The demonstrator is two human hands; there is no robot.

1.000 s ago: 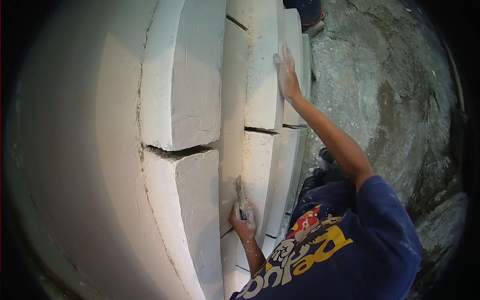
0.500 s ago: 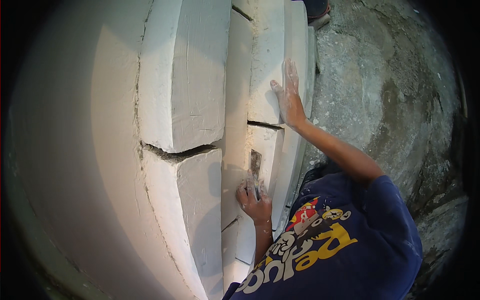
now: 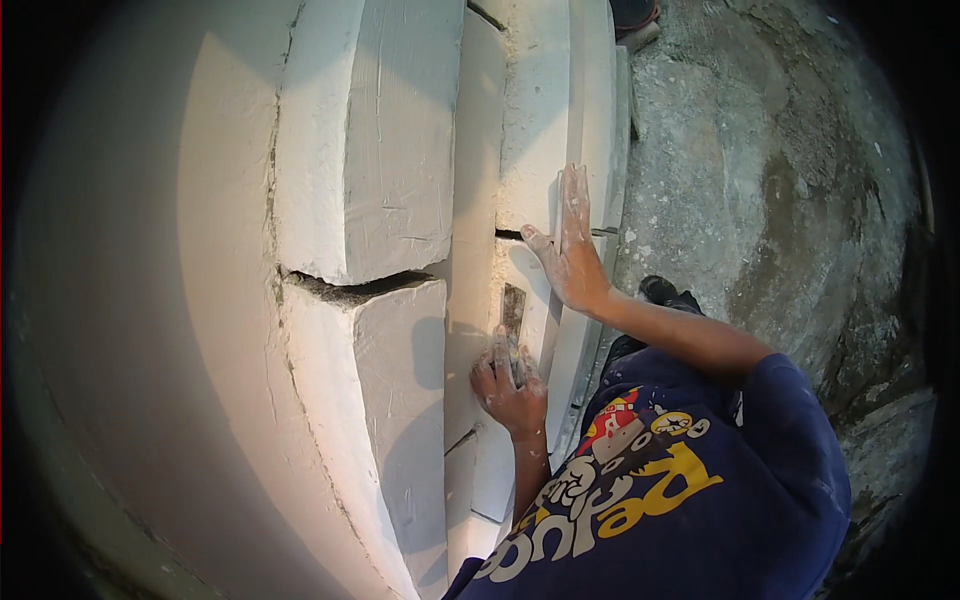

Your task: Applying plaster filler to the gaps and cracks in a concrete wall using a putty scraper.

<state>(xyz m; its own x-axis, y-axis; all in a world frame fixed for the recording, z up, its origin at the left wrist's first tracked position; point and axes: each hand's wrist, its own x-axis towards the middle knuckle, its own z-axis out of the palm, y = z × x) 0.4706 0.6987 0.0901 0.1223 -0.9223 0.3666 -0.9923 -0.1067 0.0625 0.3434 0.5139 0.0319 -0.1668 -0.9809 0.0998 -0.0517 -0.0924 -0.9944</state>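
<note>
My left hand (image 3: 511, 396) grips a putty knife (image 3: 514, 306), fingers bent over it. The dark, flat blade lies against the pale face of a white plastered step-like block (image 3: 545, 275). My right hand (image 3: 578, 262) rests with its fingers straight and pressed together along the outer edge of the same ledge, thumb spread to the side. The thumb reaches the narrow dark gap (image 3: 510, 235) between two blocks. White dust or plaster coats both hands. The knife's handle is mostly hidden in my left hand.
Left of my hands runs a thicker white ledge (image 3: 400, 150), split by a wide, rough crack (image 3: 360, 290). Beyond it is a smooth pale wall (image 3: 130, 250). On the right lies a stained concrete floor (image 3: 720, 180), with a dark shoe (image 3: 668, 292) near my right forearm.
My right hand has slid nearer along the ledge edge, its thumb now at the gap. My left hand keeps hold of the putty knife at nearly the same spot. A shoe has come into view.
</note>
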